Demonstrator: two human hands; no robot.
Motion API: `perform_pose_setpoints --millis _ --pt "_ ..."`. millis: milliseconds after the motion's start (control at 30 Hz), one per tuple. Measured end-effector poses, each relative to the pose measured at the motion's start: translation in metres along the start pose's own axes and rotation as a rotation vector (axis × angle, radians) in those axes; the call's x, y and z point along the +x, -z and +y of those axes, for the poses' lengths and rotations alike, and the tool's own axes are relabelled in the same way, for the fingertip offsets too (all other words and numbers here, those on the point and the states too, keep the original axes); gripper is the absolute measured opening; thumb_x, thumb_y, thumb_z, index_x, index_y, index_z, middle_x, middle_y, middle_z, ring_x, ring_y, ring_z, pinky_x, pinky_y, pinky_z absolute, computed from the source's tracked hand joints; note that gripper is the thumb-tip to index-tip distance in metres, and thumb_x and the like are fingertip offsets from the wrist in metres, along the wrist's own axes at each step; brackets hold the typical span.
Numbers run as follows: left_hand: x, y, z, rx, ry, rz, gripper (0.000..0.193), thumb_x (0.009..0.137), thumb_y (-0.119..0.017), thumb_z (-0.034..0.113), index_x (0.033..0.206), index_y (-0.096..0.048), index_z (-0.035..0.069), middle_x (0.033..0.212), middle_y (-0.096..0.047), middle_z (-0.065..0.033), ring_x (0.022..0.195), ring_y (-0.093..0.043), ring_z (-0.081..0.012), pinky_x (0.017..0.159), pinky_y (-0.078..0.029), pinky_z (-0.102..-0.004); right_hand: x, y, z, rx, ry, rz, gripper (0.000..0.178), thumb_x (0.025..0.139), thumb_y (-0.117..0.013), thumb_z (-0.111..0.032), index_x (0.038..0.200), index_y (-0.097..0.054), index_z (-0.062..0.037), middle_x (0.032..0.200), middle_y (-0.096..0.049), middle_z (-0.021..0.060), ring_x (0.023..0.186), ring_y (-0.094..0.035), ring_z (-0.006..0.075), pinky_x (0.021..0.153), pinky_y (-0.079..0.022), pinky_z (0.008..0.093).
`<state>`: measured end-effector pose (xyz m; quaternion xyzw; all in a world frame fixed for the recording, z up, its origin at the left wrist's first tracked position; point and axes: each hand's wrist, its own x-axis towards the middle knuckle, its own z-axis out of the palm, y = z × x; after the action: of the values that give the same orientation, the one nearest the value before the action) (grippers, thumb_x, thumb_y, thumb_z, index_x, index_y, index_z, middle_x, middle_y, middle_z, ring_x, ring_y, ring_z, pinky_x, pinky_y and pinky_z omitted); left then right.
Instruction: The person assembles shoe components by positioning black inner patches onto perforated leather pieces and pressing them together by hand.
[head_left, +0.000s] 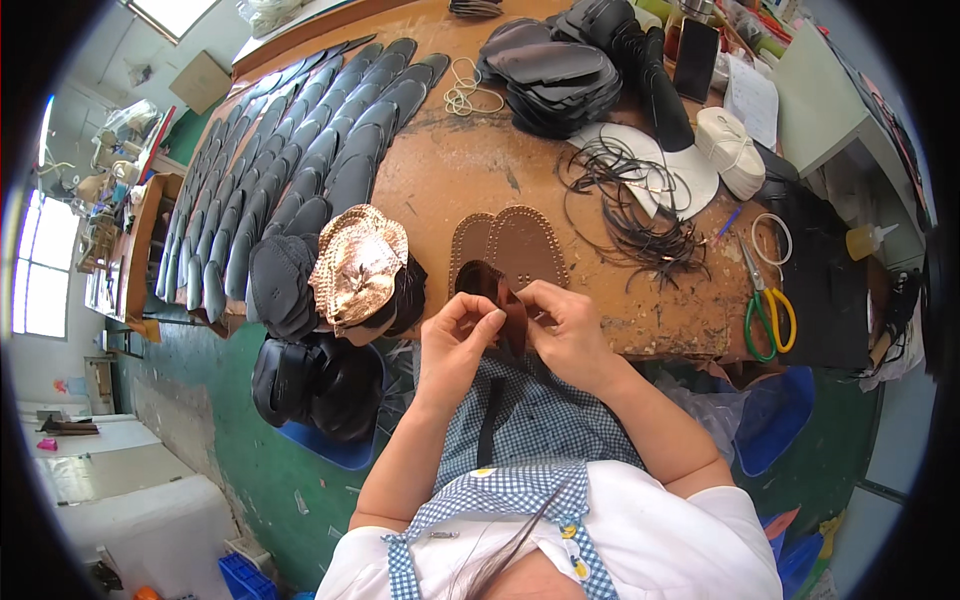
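A dark brown, shiny leather-like piece (514, 325) is curled between my hands at the table's front edge. My left hand (462, 338) pinches its left side between thumb and fingers. My right hand (565, 335) grips its right side, with the fingertips partly hidden behind it. Just beyond lie two brown sole-shaped pieces (525, 240), overlapping, with a row of small light dots along their edges. To the left stands a stack of metallic copper-coloured pieces (362, 268) with dotted rims, beside a pile of black sole-shaped pieces (284, 285).
Rows of overlapping dark soles (330, 150) cover the table's left. Black pieces (555, 80) are heaped at the back. On the right lie tangled dark strips (640, 215), a white cord bundle (730, 152) and scissors (768, 318) with green and yellow handles. Blue bins (775, 420) stand below.
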<state>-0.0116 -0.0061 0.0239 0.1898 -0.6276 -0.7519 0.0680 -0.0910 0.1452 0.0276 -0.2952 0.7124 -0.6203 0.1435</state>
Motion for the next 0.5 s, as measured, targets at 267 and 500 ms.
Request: perform_pose_setpoints --millis 267,500 --pt "-0.007 -0.012 0.002 0.421 -0.277 0.058 0.008 0.096 -0.059 0.005 0.094 -0.053 -0.001 0.085 -0.053 -0.0019 0.075 -0.052 -0.0058 0.066 -0.046 -0.0213 -0.007 -0.004 -0.010 0.100 -0.114 0.008 0.017 0.087 -0.062 -0.004 0.100 -0.055 0.0049 0.083 -0.066 0.0145 0.072 -0.068 0.0184 0.061 -0.053 0.0283" --pt "-0.012 -0.015 0.013 0.193 -0.191 -0.027 0.013 0.094 -0.061 0.004 0.101 -0.050 0.002 0.092 -0.054 -0.0013 0.081 -0.053 -0.0085 0.075 -0.044 -0.0210 0.001 -0.002 -0.004 0.054 -0.082 0.130 0.013 0.087 -0.060 -0.004 0.097 -0.056 0.0027 0.082 -0.067 0.0114 0.074 -0.065 0.0134 0.064 -0.052 0.0273"
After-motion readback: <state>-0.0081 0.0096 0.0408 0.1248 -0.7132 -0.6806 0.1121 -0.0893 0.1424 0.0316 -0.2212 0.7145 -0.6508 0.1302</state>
